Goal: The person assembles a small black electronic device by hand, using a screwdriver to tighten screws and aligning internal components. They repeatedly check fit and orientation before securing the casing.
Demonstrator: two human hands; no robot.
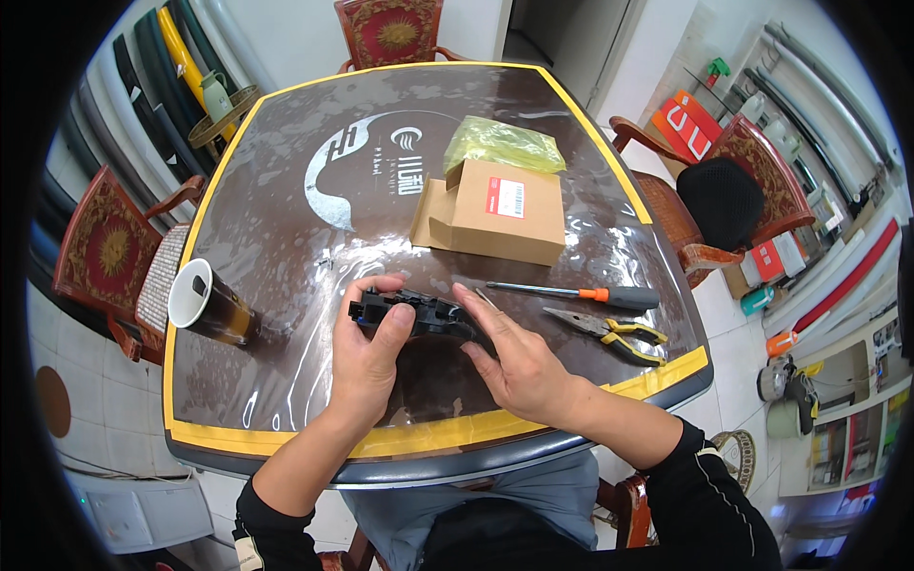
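Above the near part of the table I hold a black moulded plastic part (428,314) with clips and recesses along its top. My left hand (367,352) is closed round its left end, thumb pressed on the upper side. At its right end is my right hand (522,369), with long straight fingers on the far side and the thumb on the near side. The exact contact there is partly hidden. A screwdriver (619,297) with a grey and orange handle lies beyond my right hand. Beside it are pliers (609,333) with yellow and black handles, jaws toward my fingers.
An opened cardboard box (524,228) with a label stands beyond my hands, a yellowish plastic bag (505,143) behind it. At the left is a paper cup (214,305). Yellow tape (286,443) runs along the edge of the dark table (276,228). Chairs (119,257) surround it.
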